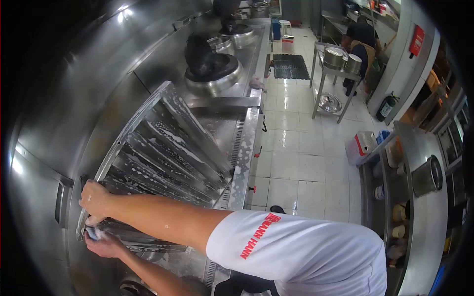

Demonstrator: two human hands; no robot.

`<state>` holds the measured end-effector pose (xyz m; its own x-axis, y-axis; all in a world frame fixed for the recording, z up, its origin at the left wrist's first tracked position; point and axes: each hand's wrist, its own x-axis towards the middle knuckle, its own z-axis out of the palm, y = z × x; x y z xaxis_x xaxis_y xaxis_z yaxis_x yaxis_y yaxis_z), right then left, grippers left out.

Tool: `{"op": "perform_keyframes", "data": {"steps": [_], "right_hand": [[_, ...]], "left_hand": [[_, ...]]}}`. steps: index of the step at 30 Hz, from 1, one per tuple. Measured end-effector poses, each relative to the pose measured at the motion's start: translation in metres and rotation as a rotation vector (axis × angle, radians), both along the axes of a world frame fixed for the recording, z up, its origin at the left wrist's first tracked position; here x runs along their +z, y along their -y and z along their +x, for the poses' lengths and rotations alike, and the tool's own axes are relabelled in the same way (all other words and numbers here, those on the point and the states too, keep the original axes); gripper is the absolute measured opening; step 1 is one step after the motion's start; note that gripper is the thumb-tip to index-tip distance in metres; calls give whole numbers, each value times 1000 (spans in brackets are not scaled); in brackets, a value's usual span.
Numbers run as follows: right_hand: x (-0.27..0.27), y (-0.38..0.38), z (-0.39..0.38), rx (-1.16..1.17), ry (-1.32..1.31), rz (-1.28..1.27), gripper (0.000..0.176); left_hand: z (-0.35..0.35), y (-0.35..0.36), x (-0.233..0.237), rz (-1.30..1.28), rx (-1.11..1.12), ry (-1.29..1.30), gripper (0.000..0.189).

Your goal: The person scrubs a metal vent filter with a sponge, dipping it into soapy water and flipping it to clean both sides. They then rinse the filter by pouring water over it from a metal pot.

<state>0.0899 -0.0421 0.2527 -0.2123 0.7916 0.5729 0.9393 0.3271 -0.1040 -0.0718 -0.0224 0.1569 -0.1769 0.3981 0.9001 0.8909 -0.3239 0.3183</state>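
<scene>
A ribbed metal panel covered in white suds leans at a slant over the steel range. My right hand, at the end of the white-sleeved arm, is closed round the panel's left rim. Just below it, my left hand holds a small soapy bluish pad against the lower left corner of the panel. Part of the left forearm is hidden below the right sleeve.
Beyond the panel are round burners with dark woks. A steel wall rises at left. Across the tiled floor stand a table with pots, a person bending, and a steel shelf unit.
</scene>
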Motion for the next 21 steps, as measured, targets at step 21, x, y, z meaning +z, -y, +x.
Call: {"op": "perform_keyframes", "data": {"steps": [21], "right_hand": [[-15, -32, 11, 96, -44, 9, 63]], "left_hand": [[-26, -35, -51, 12, 83, -225, 50]]}}
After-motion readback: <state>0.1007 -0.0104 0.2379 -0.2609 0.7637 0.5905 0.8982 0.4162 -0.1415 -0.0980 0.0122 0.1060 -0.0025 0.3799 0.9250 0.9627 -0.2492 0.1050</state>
